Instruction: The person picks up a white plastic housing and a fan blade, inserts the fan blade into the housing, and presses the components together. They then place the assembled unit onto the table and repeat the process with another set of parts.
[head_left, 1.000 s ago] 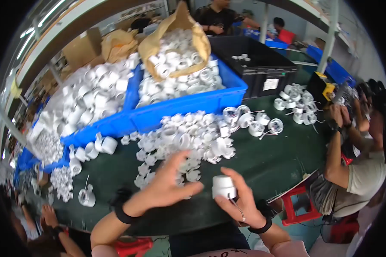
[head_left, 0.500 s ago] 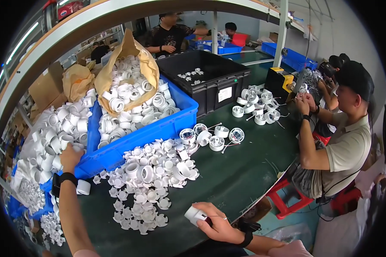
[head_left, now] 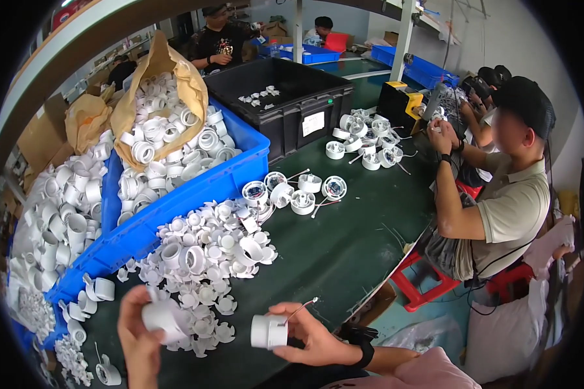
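In my left hand, closed and slightly blurred, is a white plastic sleeve. My right hand grips a short white cylindrical housing by its side, and a thin wire with a small plug rises from it. The two parts are apart, held over the near side of the green table. Between and beyond my hands lies a heap of small white petal-edged caps, with a few larger white rings among them.
A blue bin heaped with white sleeves and a brown paper bag stands at left. Behind it is a black crate. Wired round housings lie mid-table. At right, a person in a cap works beside red stools.
My left hand has come from the sleeves at the left to the near table, now with a sleeve in it. My right hand has turned its housing more side-on. The view has shifted.
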`<action>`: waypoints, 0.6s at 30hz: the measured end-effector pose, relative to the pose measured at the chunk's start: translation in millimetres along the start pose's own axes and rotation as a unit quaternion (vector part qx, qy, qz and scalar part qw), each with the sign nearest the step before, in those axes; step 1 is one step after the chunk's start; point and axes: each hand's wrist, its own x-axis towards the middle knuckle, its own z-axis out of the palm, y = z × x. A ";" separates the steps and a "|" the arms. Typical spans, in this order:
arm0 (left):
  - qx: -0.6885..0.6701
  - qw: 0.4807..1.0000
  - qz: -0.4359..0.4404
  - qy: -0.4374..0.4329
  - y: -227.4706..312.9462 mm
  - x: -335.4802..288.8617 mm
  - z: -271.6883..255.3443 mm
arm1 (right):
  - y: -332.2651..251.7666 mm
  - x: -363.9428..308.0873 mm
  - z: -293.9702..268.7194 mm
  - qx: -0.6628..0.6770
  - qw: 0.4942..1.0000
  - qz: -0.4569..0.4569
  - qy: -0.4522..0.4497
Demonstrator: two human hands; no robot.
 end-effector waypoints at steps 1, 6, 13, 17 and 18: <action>-0.007 1.000 0.006 0.020 2.0 -27.8 20.5 | -7.1 -2.7 8.8 0.008 0.996 0.020 -0.087; -0.128 0.984 -0.095 -0.084 -13.2 -90.8 46.9 | -22.5 -3.3 32.2 0.032 0.991 0.038 -0.127; -0.104 0.980 -0.171 -0.002 -29.8 -104.7 59.5 | -28.5 -0.8 28.3 -0.256 0.943 -0.111 -0.182; -0.058 0.976 -0.176 0.116 -25.2 -113.6 70.8 | -37.0 -1.9 44.0 -0.309 0.912 -0.198 -0.185; -0.031 0.981 -0.151 0.116 -23.8 -114.3 72.8 | -34.2 -7.3 41.5 -0.315 0.915 -0.185 -0.172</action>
